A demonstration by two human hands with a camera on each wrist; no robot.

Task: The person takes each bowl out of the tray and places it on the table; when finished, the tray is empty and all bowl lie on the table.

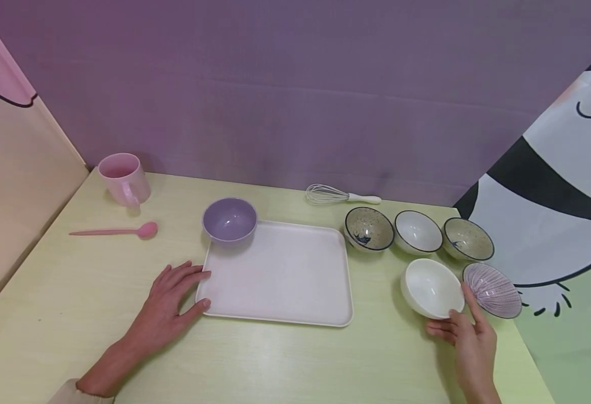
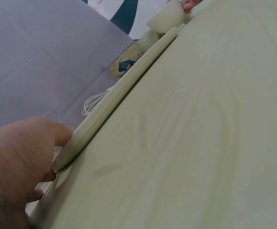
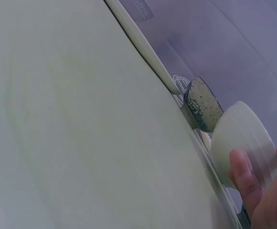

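My right hand [image 1: 469, 342] holds a plain white bowl [image 1: 433, 287] at its near right side, one finger up at the rim and others low against the wall. In the right wrist view, the white bowl [image 3: 241, 140] looks tilted, with a finger [image 3: 245, 174] along its outside. At the left edge of a white rectangular tray [image 1: 275, 275], my left hand [image 1: 169, 308] rests with fairly straight fingers, thumb and index touching the rim. The left wrist view shows that hand [image 2: 24, 162] at the tray's corner. A purple bowl [image 1: 230, 221] sits on the tray's far left corner.
Beyond the white bowl stand a speckled bowl [image 1: 369, 229], a dark-rimmed white bowl [image 1: 419, 232] and another speckled bowl [image 1: 469, 239]. A striped purple bowl [image 1: 492, 290] is at right. A whisk [image 1: 343, 195] lies behind; a pink mug [image 1: 125, 179] and pink spoon [image 1: 114, 230] are at left.
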